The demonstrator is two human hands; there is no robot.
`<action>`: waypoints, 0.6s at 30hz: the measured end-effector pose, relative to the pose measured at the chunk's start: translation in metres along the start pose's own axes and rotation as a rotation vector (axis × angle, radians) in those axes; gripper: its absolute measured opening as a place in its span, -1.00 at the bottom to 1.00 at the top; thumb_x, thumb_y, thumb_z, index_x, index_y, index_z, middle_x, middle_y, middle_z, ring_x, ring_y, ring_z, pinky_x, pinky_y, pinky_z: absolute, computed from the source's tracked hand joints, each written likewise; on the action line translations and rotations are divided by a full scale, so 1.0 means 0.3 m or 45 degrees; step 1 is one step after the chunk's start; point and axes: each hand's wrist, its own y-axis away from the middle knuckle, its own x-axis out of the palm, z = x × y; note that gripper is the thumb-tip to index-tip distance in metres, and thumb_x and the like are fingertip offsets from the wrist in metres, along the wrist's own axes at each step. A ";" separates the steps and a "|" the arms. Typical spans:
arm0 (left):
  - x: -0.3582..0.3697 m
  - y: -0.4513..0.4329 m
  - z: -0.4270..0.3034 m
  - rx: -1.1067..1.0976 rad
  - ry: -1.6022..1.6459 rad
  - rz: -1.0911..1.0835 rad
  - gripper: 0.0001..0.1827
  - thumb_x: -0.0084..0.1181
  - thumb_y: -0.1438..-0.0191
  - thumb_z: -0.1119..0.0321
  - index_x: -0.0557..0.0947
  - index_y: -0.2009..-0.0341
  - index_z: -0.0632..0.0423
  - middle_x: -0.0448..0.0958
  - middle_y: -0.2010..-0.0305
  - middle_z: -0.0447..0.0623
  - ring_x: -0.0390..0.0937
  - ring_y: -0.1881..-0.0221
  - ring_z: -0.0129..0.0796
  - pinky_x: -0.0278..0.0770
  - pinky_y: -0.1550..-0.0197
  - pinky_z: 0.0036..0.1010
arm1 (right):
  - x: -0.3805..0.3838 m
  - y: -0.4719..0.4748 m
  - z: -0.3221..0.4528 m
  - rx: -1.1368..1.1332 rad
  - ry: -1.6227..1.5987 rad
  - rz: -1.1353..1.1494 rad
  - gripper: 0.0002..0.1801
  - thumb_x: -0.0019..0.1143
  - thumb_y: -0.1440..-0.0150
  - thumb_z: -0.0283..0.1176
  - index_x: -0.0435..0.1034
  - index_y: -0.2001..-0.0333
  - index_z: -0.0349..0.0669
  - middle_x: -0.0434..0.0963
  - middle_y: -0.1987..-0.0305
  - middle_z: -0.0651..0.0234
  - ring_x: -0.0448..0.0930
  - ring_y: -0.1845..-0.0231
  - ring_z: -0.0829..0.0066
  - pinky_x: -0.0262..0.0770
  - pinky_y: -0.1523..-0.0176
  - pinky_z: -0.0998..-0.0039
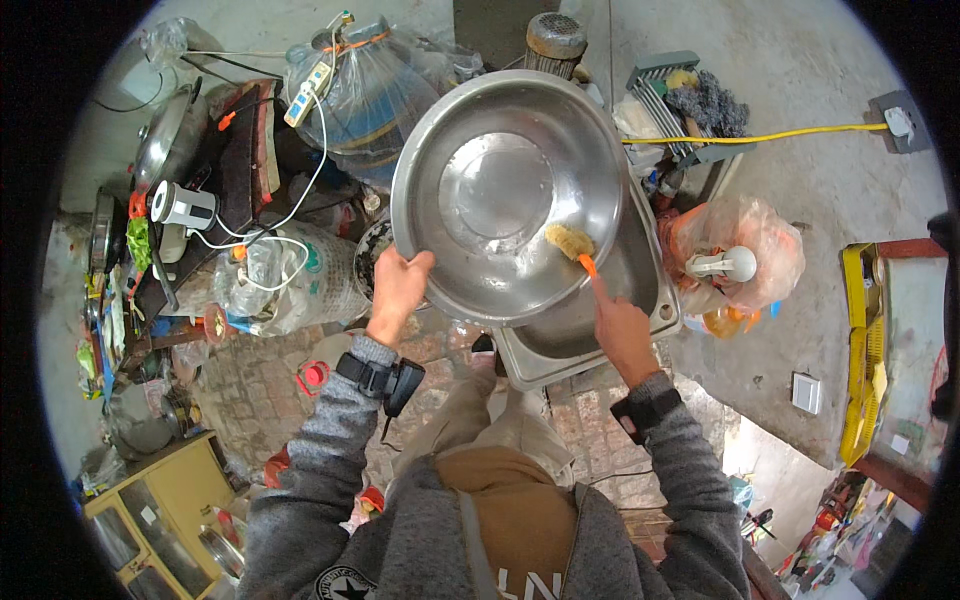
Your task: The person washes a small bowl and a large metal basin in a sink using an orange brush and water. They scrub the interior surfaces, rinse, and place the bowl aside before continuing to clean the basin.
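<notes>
A large round stainless steel basin point(495, 184) is held tilted, its inside towards me, above a metal sink point(652, 277). My left hand point(401, 289) grips the basin's rim at its lower left, the thumb over the edge. In my right hand point(624, 334) is the orange handle of a scrubbing brush point(570, 241), index finger laid along it. The brush's yellowish bristle head touches the inner wall of the basin at the lower right. The inside of the basin looks wet and shiny. Part of the sink is hidden behind the basin.
To the left, a dark table point(225, 165) bears a lidded pan point(169, 139) and a white electric appliance point(184, 206). A power strip point(307, 94) hangs by a plastic-covered object. Right of the sink are a plastic-wrapped container point(750, 232) and a dish rack point(667, 97) under a yellow cable point(787, 135).
</notes>
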 end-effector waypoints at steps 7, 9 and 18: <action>-0.006 -0.075 -0.067 0.092 -0.314 0.015 -0.67 0.08 0.13 0.28 0.60 0.41 0.35 0.54 0.54 0.32 0.60 0.41 -0.02 0.50 0.31 -0.25 | 0.077 0.076 0.269 0.179 -0.747 0.319 -0.56 -0.13 -0.18 -0.37 0.26 -0.15 -0.15 0.54 0.41 -0.05 0.56 0.44 -0.05 0.49 0.33 0.05; -0.006 -0.092 -0.076 0.168 -0.357 -0.012 -0.66 0.09 0.13 0.26 0.59 0.42 0.36 0.52 0.54 0.35 0.59 0.38 0.07 0.50 0.30 -0.22 | 0.060 0.120 0.331 0.055 -1.236 0.127 -0.58 -0.14 -0.21 -0.31 0.29 -0.14 -0.14 0.54 0.36 -0.08 0.56 0.39 -0.08 0.48 0.30 0.05; -0.083 -0.137 -0.257 0.226 -0.506 0.277 -0.65 0.07 0.09 0.29 0.58 0.38 0.42 0.53 0.60 0.27 0.58 0.60 -0.12 0.51 0.52 -0.29 | -0.100 0.074 0.034 0.151 -0.262 0.278 -0.65 -0.03 -0.17 -0.32 0.38 -0.04 -0.12 0.54 0.41 0.03 0.55 0.39 -0.05 0.47 0.35 0.13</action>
